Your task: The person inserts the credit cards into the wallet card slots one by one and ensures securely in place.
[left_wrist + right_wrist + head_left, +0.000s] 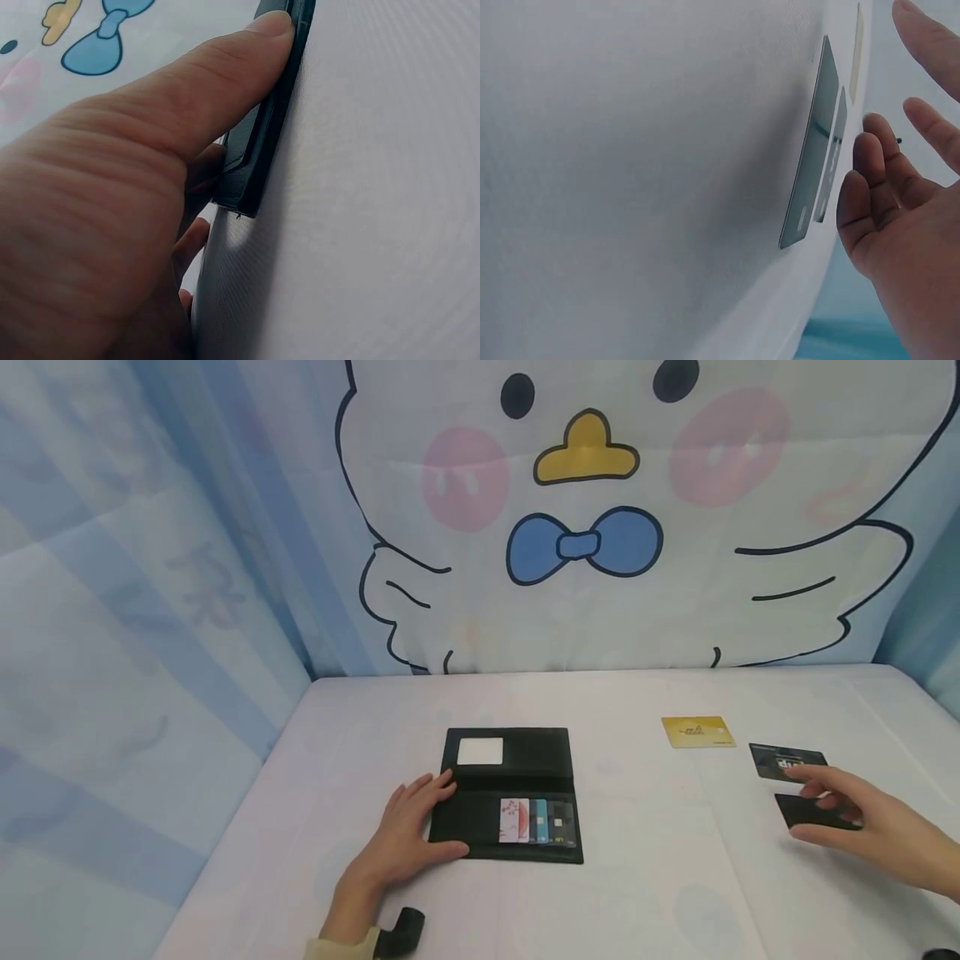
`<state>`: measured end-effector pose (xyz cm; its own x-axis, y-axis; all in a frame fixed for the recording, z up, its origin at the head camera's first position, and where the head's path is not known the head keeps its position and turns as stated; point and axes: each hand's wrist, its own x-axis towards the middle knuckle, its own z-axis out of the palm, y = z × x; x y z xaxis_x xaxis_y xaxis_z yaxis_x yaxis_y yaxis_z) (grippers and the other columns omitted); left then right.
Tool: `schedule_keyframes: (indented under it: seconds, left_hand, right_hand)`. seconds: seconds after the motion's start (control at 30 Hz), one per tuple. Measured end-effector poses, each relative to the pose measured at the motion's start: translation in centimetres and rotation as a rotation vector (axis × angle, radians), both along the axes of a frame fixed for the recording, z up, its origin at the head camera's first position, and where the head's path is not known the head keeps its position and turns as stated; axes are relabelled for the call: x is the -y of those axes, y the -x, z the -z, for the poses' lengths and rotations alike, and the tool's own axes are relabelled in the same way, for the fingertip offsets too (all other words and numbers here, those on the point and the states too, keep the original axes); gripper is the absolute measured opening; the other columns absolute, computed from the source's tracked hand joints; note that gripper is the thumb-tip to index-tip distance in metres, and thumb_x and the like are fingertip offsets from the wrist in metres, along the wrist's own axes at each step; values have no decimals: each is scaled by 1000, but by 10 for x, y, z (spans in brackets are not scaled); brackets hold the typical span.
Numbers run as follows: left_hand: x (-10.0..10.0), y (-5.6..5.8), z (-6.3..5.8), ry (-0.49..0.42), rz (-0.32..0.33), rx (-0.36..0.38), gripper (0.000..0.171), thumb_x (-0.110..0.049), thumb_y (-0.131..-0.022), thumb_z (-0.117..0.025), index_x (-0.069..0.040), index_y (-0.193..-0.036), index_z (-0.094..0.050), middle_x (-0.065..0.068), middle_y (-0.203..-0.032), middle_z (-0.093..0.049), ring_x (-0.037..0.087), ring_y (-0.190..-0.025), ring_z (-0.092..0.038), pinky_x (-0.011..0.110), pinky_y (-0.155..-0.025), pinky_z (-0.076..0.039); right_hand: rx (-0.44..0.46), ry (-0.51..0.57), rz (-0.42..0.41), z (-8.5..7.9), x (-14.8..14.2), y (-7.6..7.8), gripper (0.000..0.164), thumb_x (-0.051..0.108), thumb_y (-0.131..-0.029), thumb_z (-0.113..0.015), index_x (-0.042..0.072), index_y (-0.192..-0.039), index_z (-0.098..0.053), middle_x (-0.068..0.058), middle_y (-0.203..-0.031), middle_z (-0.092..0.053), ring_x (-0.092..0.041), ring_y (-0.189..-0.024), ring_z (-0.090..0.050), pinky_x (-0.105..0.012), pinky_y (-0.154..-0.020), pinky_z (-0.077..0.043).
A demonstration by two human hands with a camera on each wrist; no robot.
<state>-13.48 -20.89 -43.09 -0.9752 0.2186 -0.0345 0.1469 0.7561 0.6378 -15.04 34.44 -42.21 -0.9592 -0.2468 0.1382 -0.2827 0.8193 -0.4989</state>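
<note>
An opened black card wallet (pixel 480 783) lies flat on the table, with several cards (pixel 537 822) in its lower half and a white card (pixel 480 751) in the upper half. My left hand (pixel 411 827) rests on the wallet's left side, fingers near its left edge and thumb on the lower edge, as the left wrist view also shows. Over at the right, my right hand (pixel 870 818) is held above a plain black card (pixel 795 811), fingers apart and loosely bent, holding nothing. In the right wrist view this card (pixel 811 150) lies flat, apart from the fingers.
Just behind the black card lies a dark card with lettering (pixel 772 762). A gold card (pixel 697 732) lies farther back and to the left. The white cloth-covered table (pixel 615 910) ends at a cartoon-printed curtain (pixel 600 627); another curtain (pixel 150 610) hangs along the left.
</note>
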Motion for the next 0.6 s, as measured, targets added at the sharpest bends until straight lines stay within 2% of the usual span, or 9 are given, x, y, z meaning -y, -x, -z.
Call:
schedule_keyframes:
  seconds: [0.1,0.2,0.3,0.33,0.43,0.6]
  left_hand:
    - [0,0,1,-4,2,-1,83,-42,-78,-87,-8,-145,-54,2,-160,-37,29,-151,-20,54,-122,-1]
    - [0,0,1,-6,2,-4,82,-42,-78,-86,-8,-145,-54,2,-160,-37,30,-151,-20,54,-122,-1]
    - [0,0,1,-5,0,-3,82,-42,-78,-86,-9,-146,-54,2,-160,-37,29,-151,-20,54,-122,-1]
    - [0,0,1,-5,-1,-1,83,-43,-78,-86,-9,-146,-54,2,-160,-37,29,-151,-19,54,-122,-1]
    - [1,0,2,-5,-4,0,83,-43,-78,-86,-10,-146,-54,2,-160,-37,29,-151,-20,54,-122,-1]
    - [1,1,2,-1,-11,-4,83,-44,-77,-86,-10,-146,-54,1,-160,-37,29,-151,-19,54,-122,-1]
  right_hand:
    - [34,-32,29,0,-8,1,68,19,-77,-89,-2,-130,-53,-17,-107,-61,4,-85,-44,-13,-64,-42]
    - [116,-78,69,-2,-16,4,71,23,-80,-87,-6,-133,-49,-22,-109,-58,-15,-91,-53,-23,-65,-44]
    - [204,-117,99,0,-24,6,78,28,-83,-85,-10,-136,-43,-27,-110,-55,-37,-93,-54,-36,-71,-47]
    - [217,-123,108,2,-27,7,79,28,-82,-85,-11,-136,-42,-29,-110,-54,-40,-94,-54,-41,-72,-47]
    - [234,-123,123,8,-36,8,82,26,-80,-86,-12,-136,-40,-31,-111,-53,-42,-94,-52,-47,-75,-44]
    - [241,-116,135,16,-51,13,84,25,-78,-88,-13,-135,-40,-36,-113,-52,-45,-95,-52,-49,-78,-42]
